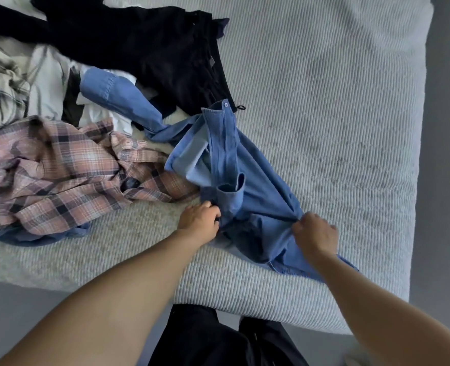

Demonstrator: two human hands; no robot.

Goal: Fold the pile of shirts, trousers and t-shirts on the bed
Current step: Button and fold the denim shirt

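Both hands I see gripping the blue denim shirt (pixel 229 165) near the bed's (pixel 324 101) front edge — left hand (pixel 201 219) pinches its bunched middle, right hand (pixel 315 235) clenches fabric by the hem. Pink plaid shirt (pixel 68 175) & black trousers (pixel 152 48) lie piled to the left — unfolded.

Denim shirt (pixel 245 186): mid blue outside, paler blue on inner side & on the sleeve stretched toward the pile; small blue button at collar. Plaid shirt (pixel 68 175): pink & white checks w/ dark navy lines. Trousers (pixel 149 48) at top: black, plain. Garment at far left (pixel 1 83): white w/ grey-black streaky print. White fabric (pixel 97 112) betw. those, no pattern. Bed cover (pixel 324 114): pale grey-white, fine ribbed stripes, creamier nr the front edge. Person's trousers (pixel 218 339) at bottom: black.
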